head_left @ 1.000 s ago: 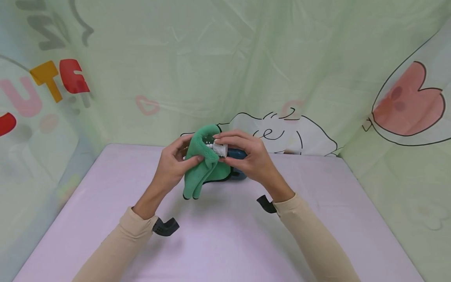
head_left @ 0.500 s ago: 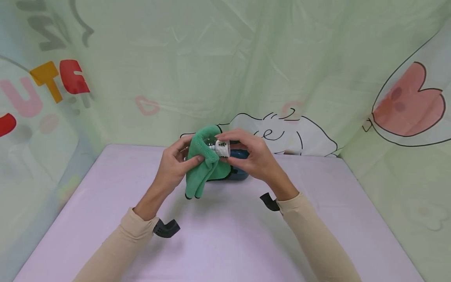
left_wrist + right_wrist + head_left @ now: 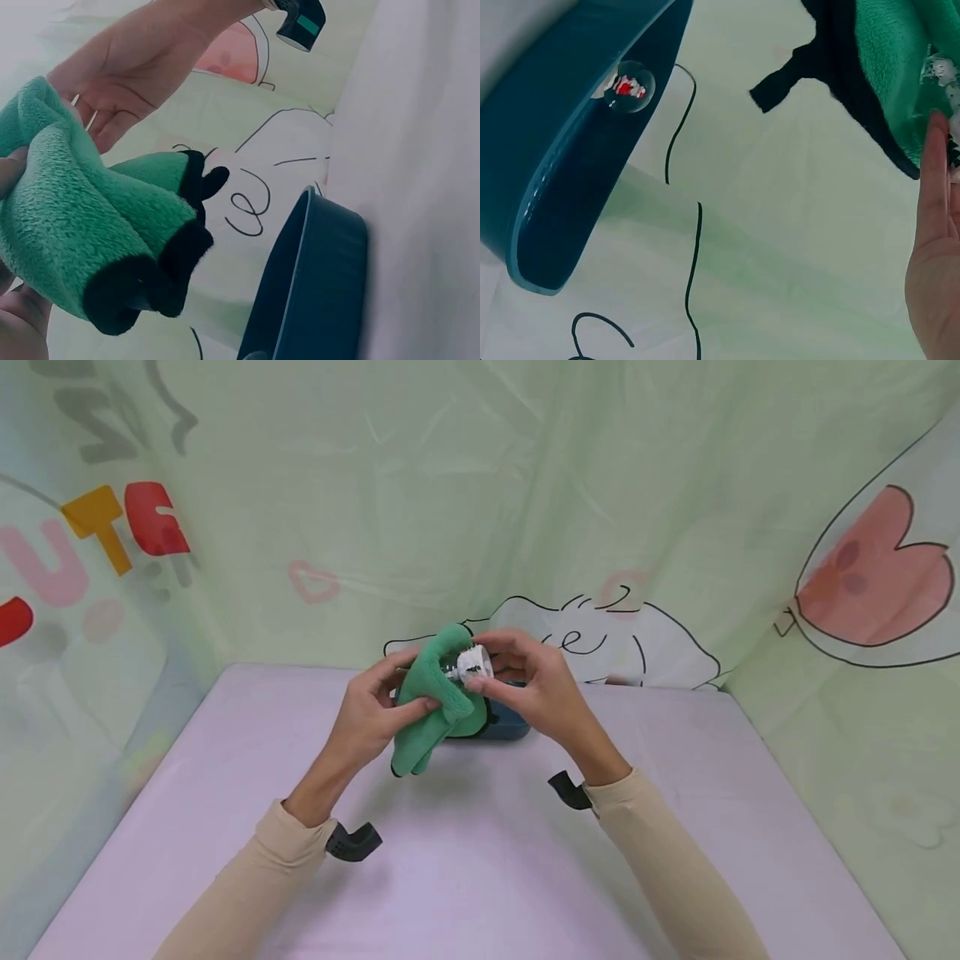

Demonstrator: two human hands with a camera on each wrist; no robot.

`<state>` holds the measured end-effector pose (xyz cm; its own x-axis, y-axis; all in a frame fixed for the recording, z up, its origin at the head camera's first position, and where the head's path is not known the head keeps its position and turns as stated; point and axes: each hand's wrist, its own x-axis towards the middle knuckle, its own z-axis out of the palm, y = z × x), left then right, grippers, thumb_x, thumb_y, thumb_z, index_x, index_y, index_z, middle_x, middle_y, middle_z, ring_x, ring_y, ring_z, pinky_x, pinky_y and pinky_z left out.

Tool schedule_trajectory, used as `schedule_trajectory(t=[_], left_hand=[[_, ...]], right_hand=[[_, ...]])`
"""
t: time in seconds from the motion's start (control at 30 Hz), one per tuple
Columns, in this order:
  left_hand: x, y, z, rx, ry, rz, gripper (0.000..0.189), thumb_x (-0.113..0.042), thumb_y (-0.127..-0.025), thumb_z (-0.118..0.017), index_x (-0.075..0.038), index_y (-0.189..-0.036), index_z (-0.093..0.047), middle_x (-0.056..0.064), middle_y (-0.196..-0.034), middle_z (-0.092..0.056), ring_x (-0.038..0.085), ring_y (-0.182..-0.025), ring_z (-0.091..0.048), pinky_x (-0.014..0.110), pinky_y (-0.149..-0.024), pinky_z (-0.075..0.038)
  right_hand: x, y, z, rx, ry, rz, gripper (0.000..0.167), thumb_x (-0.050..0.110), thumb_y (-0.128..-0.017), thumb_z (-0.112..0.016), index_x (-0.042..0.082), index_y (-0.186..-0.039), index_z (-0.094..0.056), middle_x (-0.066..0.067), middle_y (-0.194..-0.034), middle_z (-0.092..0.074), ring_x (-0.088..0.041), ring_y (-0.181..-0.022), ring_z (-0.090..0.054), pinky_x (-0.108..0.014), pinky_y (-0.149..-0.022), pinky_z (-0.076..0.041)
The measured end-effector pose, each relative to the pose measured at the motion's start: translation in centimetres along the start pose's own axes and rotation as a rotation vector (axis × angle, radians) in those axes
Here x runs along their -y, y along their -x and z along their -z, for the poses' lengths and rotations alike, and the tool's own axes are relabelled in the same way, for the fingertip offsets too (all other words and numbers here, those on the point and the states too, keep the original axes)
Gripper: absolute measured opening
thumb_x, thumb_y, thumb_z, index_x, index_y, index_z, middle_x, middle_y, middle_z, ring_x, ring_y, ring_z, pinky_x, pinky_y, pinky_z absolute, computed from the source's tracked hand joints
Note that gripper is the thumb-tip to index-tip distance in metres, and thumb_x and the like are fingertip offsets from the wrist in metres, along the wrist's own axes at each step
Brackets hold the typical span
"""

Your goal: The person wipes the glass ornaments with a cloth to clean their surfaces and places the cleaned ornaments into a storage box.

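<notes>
A green plush cloth (image 3: 423,739) with dark edging is draped over my left hand's grip; the left hand (image 3: 360,714) holds it with the thumb in front. In the cloth's fold sits a snow globe with a clear top and a textured white base (image 3: 474,665). My right hand (image 3: 551,689) pinches that base between thumb and fingers, its underside tipped partly toward the head view. Most of the clear top is hidden by cloth. The right wrist view shows white bits inside the clear part (image 3: 939,69) beside the right hand (image 3: 934,262).
Behind the cloth, a dark blue bin (image 3: 508,723) stands on the pale lilac table (image 3: 480,877). Another snow globe (image 3: 630,86) with a red and white figure lies inside it. Printed pale green curtains (image 3: 420,485) enclose the table at the back and sides.
The snow globe's white base has turned so more of its underside shows. My right thumb and fingers have shifted around it. The cloth and left hand have barely moved.
</notes>
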<state>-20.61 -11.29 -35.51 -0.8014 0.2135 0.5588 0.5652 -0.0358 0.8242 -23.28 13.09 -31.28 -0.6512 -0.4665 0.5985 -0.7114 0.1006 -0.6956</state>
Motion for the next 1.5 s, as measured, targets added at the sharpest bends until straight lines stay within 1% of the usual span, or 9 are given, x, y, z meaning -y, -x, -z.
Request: schedule_trajectory(t=[0.27, 0.43, 0.6, 0.8, 1.03, 1.17, 1.3, 1.4, 1.5], left_hand=[[-0.1, -0.1, -0.1, -0.021, 0.034, 0.01, 0.058, 0.01, -0.088, -0.072, 0.0, -0.143, -0.054, 0.014, -0.138, -0.057, 0.024, -0.118, -0.062, 0.03, -0.089, -0.059], [-0.1, -0.2, -0.2, -0.024, 0.066, 0.015, 0.057, 0.009, -0.089, -0.072, 0.0, -0.142, -0.054, 0.014, -0.137, -0.058, 0.026, -0.119, -0.061, 0.029, -0.092, -0.057], [0.0, -0.2, -0.5, -0.023, 0.047, 0.027, 0.056, 0.006, -0.091, -0.071, -0.001, -0.143, -0.055, 0.014, -0.138, -0.059, 0.024, -0.121, -0.061, 0.029, -0.096, -0.055], [-0.2, -0.2, -0.6, -0.03, 0.016, 0.053, 0.056, 0.005, -0.092, -0.07, -0.003, -0.144, -0.054, 0.013, -0.14, -0.059, 0.025, -0.122, -0.061, 0.027, -0.095, -0.055], [-0.2, -0.3, -0.6, -0.056, 0.024, 0.047, 0.053, 0.005, -0.092, -0.07, -0.002, -0.142, -0.055, 0.012, -0.138, -0.06, 0.025, -0.119, -0.06, 0.027, -0.095, -0.054], [-0.2, -0.3, -0.3, -0.069, 0.042, 0.04, 0.052, 0.003, -0.092, -0.072, -0.002, -0.141, -0.056, 0.012, -0.136, -0.06, 0.026, -0.12, -0.06, 0.028, -0.096, -0.054], [-0.2, -0.3, 0.2, -0.094, 0.051, 0.039, 0.052, 0.001, -0.091, -0.074, -0.002, -0.14, -0.056, 0.011, -0.134, -0.06, 0.026, -0.118, -0.06, 0.028, -0.094, -0.055], [-0.3, -0.3, 0.4, -0.11, 0.05, 0.025, 0.055, 0.0, -0.091, -0.074, -0.003, -0.143, -0.054, 0.011, -0.135, -0.058, 0.025, -0.119, -0.06, 0.027, -0.093, -0.056], [-0.4, -0.4, 0.3, -0.103, 0.039, 0.002, 0.059, -0.002, -0.092, -0.073, -0.004, -0.146, -0.051, 0.011, -0.138, -0.056, 0.025, -0.12, -0.06, 0.028, -0.093, -0.056]], right_hand=[[0.0, -0.3, 0.3, 0.071, -0.045, -0.006, 0.061, -0.012, -0.08, -0.079, 0.001, -0.137, -0.059, -0.012, -0.121, -0.066, -0.022, -0.099, -0.068, -0.034, -0.086, -0.06], [-0.2, -0.4, 0.0, 0.035, -0.071, -0.003, 0.06, -0.012, -0.081, -0.078, 0.002, -0.137, -0.06, -0.012, -0.125, -0.066, -0.023, -0.109, -0.065, -0.036, -0.091, -0.058], [-0.1, -0.7, -0.7, 0.027, -0.074, -0.031, 0.052, -0.008, -0.083, -0.078, 0.002, -0.132, -0.063, -0.01, -0.129, -0.063, -0.021, -0.12, -0.058, -0.038, -0.096, -0.056], [0.0, -0.8, -1.2, 0.069, -0.056, -0.076, 0.045, -0.005, -0.087, -0.076, 0.0, -0.129, -0.063, -0.011, -0.129, -0.061, -0.018, -0.118, -0.056, -0.035, -0.096, -0.054], [0.1, -0.6, -1.3, 0.02, -0.024, -0.055, 0.043, -0.006, -0.087, -0.076, -0.002, -0.126, -0.06, -0.013, -0.122, -0.064, -0.019, -0.113, -0.061, -0.036, -0.099, -0.053], [0.4, -0.5, -1.1, 0.012, 0.013, -0.054, 0.041, 0.0, -0.089, -0.077, 0.002, -0.126, -0.061, -0.009, -0.121, -0.066, -0.019, -0.109, -0.064, -0.038, -0.094, -0.056], [0.6, -0.5, -0.7, 0.019, 0.073, -0.072, 0.037, 0.006, -0.087, -0.08, 0.006, -0.12, -0.062, -0.005, -0.115, -0.065, -0.02, -0.099, -0.067, -0.039, -0.083, -0.06], [0.7, -0.5, -0.6, 0.009, 0.135, -0.066, 0.036, 0.008, -0.085, -0.083, 0.007, -0.116, -0.065, -0.004, -0.109, -0.063, -0.018, -0.095, -0.065, -0.037, -0.076, -0.062], [0.7, -0.5, -0.7, 0.004, 0.195, -0.036, 0.038, 0.006, -0.084, -0.083, 0.006, -0.118, -0.067, -0.005, -0.107, -0.062, -0.017, -0.095, -0.062, -0.032, -0.074, -0.062]])
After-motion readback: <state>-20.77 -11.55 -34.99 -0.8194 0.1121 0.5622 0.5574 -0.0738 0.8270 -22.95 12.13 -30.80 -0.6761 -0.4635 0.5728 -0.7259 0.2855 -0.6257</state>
